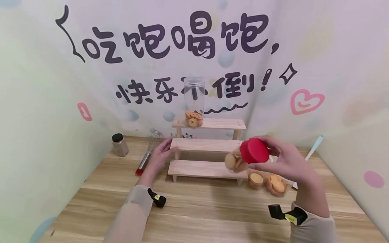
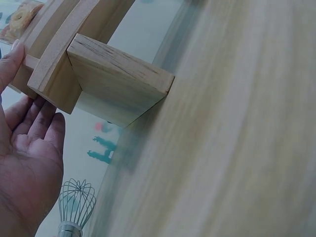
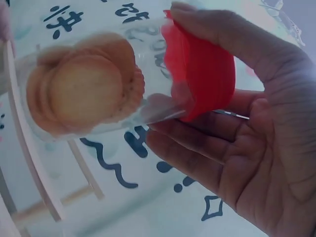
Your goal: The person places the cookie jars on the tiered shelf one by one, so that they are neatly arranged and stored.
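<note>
Your right hand (image 1: 287, 158) held a cookie jar (image 3: 154, 74) — red lid (image 3: 210, 74) within curled fingers. Your left hand (image 1: 158, 156) pinched a wooden rack (image 1: 206, 144).

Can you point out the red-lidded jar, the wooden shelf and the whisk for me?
Red-lidded jar (image 3: 152, 69): right wrist view, on its clear wall near the lid.
Wooden shelf (image 1: 206, 144): head view, on the bare middle tier.
Whisk (image 1: 146, 159): head view, on its metal handle.

Blue-handled utensil (image 1: 314, 148) partly hidden behind right grip (image 1: 285, 159), sleeves (image 1: 131, 216) cut off below
</note>
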Demonstrator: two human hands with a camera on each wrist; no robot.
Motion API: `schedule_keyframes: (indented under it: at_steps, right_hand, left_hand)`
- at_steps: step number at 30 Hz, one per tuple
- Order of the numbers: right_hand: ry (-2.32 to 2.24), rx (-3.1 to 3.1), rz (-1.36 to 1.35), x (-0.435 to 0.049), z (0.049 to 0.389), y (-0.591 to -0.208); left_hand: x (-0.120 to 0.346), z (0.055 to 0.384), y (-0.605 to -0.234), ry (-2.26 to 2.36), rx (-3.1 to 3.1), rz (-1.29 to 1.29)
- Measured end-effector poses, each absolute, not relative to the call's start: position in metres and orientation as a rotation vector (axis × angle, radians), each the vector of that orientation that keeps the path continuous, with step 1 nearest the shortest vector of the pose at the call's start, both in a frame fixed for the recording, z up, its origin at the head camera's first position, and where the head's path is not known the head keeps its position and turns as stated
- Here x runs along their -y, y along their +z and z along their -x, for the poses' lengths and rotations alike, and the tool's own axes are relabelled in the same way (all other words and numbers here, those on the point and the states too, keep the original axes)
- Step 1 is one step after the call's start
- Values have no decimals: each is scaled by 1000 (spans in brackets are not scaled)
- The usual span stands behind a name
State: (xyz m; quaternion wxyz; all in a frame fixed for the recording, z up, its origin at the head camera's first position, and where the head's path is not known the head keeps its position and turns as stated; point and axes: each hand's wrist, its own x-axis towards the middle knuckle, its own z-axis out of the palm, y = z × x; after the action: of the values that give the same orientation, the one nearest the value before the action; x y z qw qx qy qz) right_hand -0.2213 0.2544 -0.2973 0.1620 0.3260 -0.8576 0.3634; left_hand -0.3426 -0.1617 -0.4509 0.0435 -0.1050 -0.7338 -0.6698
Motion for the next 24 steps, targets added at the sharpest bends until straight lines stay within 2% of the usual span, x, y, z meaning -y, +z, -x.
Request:
schedule_keyframes:
  at_steps: [6,13,20,24]
  right_hand:
    - [1140,2384,-742,-232,230,-290]
    - [1188,2230,-538,-206,242,-285]
    - [1309,2061,-333,-184,259,-281]
    - [1381,1979,-270,-176,268,-280]
  left_hand:
    - [161,343,-444,-2083,2252,324]
    - [160,324,-420,-2064,2292,316]
    - [163,344,-445,-2100,2250,306]
    - [160,344,-451,-2089,2227,298]
